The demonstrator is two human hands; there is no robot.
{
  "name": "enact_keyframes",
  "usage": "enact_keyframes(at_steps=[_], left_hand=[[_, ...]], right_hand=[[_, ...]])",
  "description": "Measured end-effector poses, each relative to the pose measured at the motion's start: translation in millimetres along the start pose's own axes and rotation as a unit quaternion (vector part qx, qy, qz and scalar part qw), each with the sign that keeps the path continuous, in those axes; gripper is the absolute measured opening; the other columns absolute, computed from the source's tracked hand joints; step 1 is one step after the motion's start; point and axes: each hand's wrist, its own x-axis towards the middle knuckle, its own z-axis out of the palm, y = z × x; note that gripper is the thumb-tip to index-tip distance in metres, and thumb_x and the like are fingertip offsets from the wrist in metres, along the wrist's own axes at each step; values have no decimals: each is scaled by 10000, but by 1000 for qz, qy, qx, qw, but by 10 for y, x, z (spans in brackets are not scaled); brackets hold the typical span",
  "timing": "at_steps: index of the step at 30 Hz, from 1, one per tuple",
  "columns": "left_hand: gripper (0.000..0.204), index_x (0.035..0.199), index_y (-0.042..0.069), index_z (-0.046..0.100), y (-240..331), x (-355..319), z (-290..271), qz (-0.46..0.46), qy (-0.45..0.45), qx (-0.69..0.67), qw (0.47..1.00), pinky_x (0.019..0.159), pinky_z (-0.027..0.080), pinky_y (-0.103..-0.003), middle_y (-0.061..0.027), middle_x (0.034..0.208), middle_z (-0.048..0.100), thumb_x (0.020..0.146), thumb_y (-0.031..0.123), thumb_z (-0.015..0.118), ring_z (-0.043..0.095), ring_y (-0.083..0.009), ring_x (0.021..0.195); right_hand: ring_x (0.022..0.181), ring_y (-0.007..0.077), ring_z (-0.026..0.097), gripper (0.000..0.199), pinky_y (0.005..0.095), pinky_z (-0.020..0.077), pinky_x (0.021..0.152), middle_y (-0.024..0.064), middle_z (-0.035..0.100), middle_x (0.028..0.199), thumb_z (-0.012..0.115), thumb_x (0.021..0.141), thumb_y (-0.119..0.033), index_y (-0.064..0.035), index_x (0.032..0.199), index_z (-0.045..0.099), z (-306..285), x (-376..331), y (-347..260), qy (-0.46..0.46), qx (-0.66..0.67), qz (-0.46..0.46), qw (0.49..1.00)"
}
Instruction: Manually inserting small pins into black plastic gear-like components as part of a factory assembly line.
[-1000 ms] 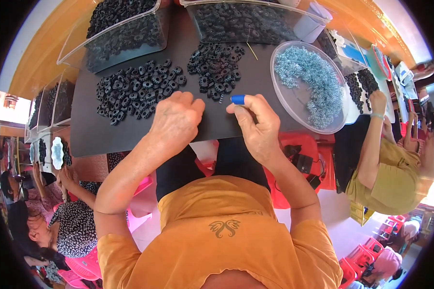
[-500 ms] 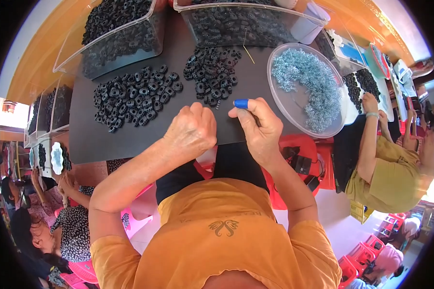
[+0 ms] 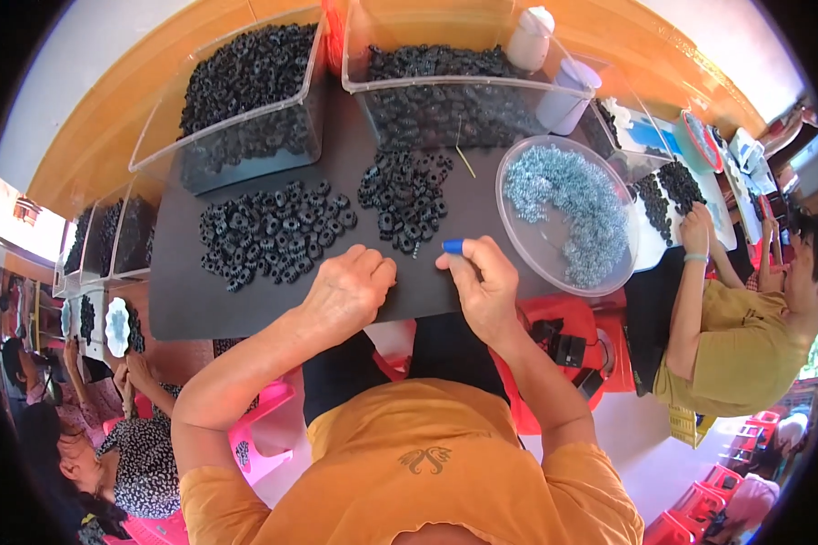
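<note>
My left hand is curled closed over the near edge of the dark table mat, its fingertips turned under; whatever it holds is hidden. Beside it on the right, my right hand pinches thumb against index finger, which wears a blue finger cot. Anything between those fingertips is too small to make out. A tiny metal spring lies beyond the gap between my hands. It is at the near end of a pile of small black plastic parts. A wider pile of similar black parts spreads to the left.
At the right, a round clear plastic tray carries a heap of small springs. Two clear bins of black parts stand at the back, with a pale cup by the right one. A thin yellowish stick lies between. People work on both sides.
The view has tilted, so the table sits lower in the picture and more of the bins shows. My left hand has shifted a little left, away from the right hand, which stays pinched.
</note>
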Motion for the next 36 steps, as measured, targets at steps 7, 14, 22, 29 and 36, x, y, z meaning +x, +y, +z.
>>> enact_keyframes(at_steps=[7, 14, 22, 29, 36], left_hand=[[151, 921, 33, 612, -597, 1089, -554, 1, 142, 99, 985, 675, 492, -427, -143, 814, 601, 772, 60, 602, 602, -341, 782], [180, 986, 76, 642, -558, 1292, -696, -6, 221, 104, 970, 747, 497, -365, -111, 917, 642, 807, 64, 624, 626, -299, 863], [208, 911, 49, 639, -290, 293, 3, -155, 62, -78, 983, 647, 484, -405, -101, 733, 594, 710, 41, 692, 600, -307, 740], [252, 952, 30, 626, -335, 329, 206, -190, 67, 6, 979, 654, 473, -385, -118, 781, 605, 720, 84, 709, 603, -305, 751], [226, 878, 24, 602, -319, 345, 215, -190, 55, -2, 980, 668, 474, -400, -123, 819, 608, 693, 75, 721, 598, -315, 773]], right_hand=[[655, 109, 535, 87, 237, 420, 596, 56, 570, 763, 608, 818, 44, 10, 893, 638, 6, 1, 79, -10, -16, 22, 1000], [695, 87, 536, 112, 217, 420, 623, 40, 589, 806, 588, 865, 36, 17, 965, 635, 7, 28, 109, 12, 45, 52, 998], [679, 92, 537, 134, 218, 419, 611, 45, 587, 793, 590, 850, 54, 9, 967, 638, 8, 1, 55, -1, 24, 28, 999], [671, 101, 534, 146, 226, 423, 606, 46, 587, 791, 584, 843, 69, 7, 964, 638, 41, -8, 64, 7, 16, 16, 1000], [661, 100, 525, 116, 236, 422, 599, 46, 588, 778, 594, 845, 41, 2, 944, 640, 20, -2, 55, 0, -19, 23, 1000]])
